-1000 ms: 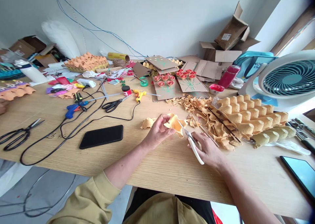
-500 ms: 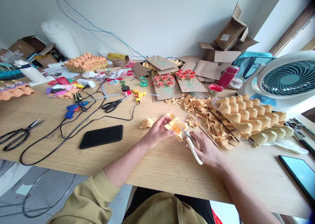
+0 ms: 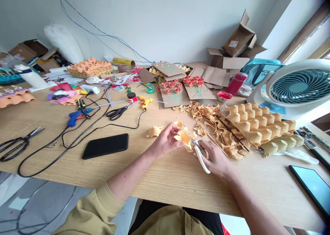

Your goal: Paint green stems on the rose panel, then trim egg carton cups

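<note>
Between the thumb and fingers of my left hand (image 3: 167,140) is a yellow egg-carton cup (image 3: 184,136) with a ragged edge. My right hand (image 3: 215,158) grips white-handled scissors (image 3: 201,158), whose blades reach the right side of the cup. How far the blades are apart is hard to make out. Another cut cup (image 3: 154,131) lies on the table just left of my left hand. Beyond my right hand spreads a heap of torn carton scraps (image 3: 219,130).
Yellow egg trays (image 3: 257,125) are stacked at the right, before a white fan (image 3: 296,87). A phone (image 3: 105,146), black scissors (image 3: 22,143), a blue glue gun (image 3: 74,118) and a yellow glue gun (image 3: 146,102) with trailing cords lie left. Red flowers (image 3: 168,89) on cardboard stand behind.
The cup has turned and tilted slightly in my left hand, with the scissors still at its right edge. My view has shifted a little; the objects on the table stay in place.
</note>
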Tool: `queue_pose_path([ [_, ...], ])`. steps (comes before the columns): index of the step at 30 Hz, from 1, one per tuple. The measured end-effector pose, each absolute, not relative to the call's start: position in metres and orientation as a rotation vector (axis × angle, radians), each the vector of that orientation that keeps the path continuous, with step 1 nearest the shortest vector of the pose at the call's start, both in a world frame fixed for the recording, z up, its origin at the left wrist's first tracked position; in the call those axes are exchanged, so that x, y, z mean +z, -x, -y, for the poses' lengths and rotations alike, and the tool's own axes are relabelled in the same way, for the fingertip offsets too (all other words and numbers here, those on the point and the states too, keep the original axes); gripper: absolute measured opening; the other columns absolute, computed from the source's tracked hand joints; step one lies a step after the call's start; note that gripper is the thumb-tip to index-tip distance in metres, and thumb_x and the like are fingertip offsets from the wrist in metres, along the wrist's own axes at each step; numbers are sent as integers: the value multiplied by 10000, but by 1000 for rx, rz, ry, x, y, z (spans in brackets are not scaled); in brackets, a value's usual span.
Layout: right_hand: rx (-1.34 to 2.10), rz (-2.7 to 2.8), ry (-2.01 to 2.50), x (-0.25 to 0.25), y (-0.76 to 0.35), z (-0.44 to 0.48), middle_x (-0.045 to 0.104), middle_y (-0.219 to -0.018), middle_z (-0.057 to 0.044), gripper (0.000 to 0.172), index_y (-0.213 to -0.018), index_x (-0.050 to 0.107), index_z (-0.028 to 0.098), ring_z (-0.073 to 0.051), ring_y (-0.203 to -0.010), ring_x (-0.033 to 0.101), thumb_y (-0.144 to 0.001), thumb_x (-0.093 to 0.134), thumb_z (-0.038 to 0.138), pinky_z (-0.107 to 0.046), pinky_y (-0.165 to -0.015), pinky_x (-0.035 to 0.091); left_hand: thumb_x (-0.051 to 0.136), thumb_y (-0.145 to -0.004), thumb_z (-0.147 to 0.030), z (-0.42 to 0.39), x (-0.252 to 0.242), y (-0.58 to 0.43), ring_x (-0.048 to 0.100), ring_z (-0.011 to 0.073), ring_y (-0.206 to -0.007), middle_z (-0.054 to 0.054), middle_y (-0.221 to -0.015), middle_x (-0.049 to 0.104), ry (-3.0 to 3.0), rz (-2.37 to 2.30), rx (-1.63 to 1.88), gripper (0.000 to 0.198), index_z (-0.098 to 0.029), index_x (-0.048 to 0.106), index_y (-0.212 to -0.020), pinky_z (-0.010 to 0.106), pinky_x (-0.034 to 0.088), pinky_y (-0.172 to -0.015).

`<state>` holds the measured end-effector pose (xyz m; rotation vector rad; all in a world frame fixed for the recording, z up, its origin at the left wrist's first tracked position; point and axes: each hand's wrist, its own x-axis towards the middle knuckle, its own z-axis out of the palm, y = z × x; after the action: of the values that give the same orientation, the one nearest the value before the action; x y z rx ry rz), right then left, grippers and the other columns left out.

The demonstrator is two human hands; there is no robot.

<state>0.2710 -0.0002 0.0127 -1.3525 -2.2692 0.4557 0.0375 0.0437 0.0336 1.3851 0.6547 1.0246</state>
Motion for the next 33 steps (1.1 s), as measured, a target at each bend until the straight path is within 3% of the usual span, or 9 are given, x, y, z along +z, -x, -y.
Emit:
queue_pose_path([
  [20,390,2290,1287,9,-275,2,489,-679,7,318,-746,383,232,-167,-656,461,-982,495,414,-309,-661,362,905,-608,-420,-47,33,-35,583,158,-861,30,-952,601,-1267,-651,1039,542,-161,588,-964,255,470,-749],
  [33,335,2320,1288,4,-279,4,497,-666,3,317,-733,387,234,-160,-624,453,-989,469,401,-302,-615,343,860,-652,-500,-49,32,-31,545,99,-669,-3,-791,576,-1144,-588,985,505,-160,548,-858,225,428,-594],
])
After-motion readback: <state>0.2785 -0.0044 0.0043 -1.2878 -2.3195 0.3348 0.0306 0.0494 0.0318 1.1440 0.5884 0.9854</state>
